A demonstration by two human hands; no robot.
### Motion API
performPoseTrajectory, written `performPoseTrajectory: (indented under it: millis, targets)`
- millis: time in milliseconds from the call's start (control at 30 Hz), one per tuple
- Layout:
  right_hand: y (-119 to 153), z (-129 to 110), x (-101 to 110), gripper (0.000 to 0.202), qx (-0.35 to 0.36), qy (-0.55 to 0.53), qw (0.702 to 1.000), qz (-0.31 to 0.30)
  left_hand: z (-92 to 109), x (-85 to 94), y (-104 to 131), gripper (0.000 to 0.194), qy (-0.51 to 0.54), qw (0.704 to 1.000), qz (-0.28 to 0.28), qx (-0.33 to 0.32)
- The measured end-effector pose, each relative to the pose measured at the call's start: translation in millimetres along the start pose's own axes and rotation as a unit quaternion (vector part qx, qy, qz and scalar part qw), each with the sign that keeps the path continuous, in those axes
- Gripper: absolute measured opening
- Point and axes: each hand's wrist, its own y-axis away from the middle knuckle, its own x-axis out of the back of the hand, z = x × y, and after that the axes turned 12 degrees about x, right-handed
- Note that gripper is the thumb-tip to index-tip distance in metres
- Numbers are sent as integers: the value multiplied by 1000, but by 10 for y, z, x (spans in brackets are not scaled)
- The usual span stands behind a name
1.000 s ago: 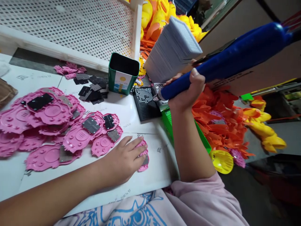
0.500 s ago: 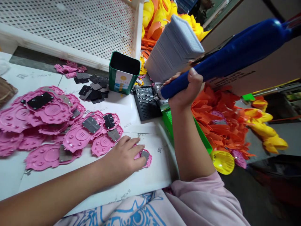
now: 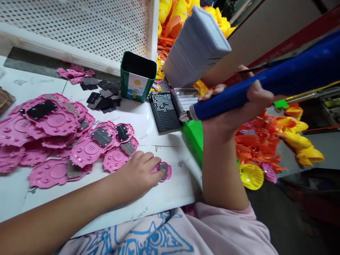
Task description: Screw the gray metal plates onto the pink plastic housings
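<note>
My left hand (image 3: 140, 173) lies on the white tabletop with its fingers curled over a small pink plastic part (image 3: 169, 173). A grey plate (image 3: 165, 169) sits on that part, and my thumb touches it. My right hand (image 3: 236, 115) is wrapped around a large blue electric screwdriver (image 3: 289, 78). The screwdriver tilts down to the left, its tip close to the right edge of a black perforated screw tray (image 3: 170, 118) that holds many silver screws. Left of my left hand are pink shells (image 3: 90, 148) with black or grey plates screwed on.
Loose black and grey plates (image 3: 105, 95) lie by a green tin (image 3: 138, 79). A white perforated crate (image 3: 106, 56) stands behind. Near my right forearm are a green basket (image 3: 195, 136) and piled orange parts (image 3: 255, 150). A pale stack (image 3: 195, 49) rises behind the screw tray.
My right hand and the screwdriver have moved right, taking the tip from over the screw tray to its right edge. My left hand stays on the pink part, its fingers curled more.
</note>
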Motion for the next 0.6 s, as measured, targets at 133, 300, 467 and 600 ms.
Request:
performPoseTrajectory:
  millis: [133,300,467,600]
  targets:
    - [298,-312,196,31,-23,-33,997,-67,20,-45,4,18,-7,1000,25,16]
    - [637,-410,464,39,-81,-92,981,-149,46,-64,-14,16,-48,997,63,14]
    - [732,-367,548,42,-109,-103,972,-180,51,-67,-15,18,-61,996,62,16]
    - [719,-353,546,49,-124,-96,970,-188,37,-59,-13,17,-59,997,56,18]
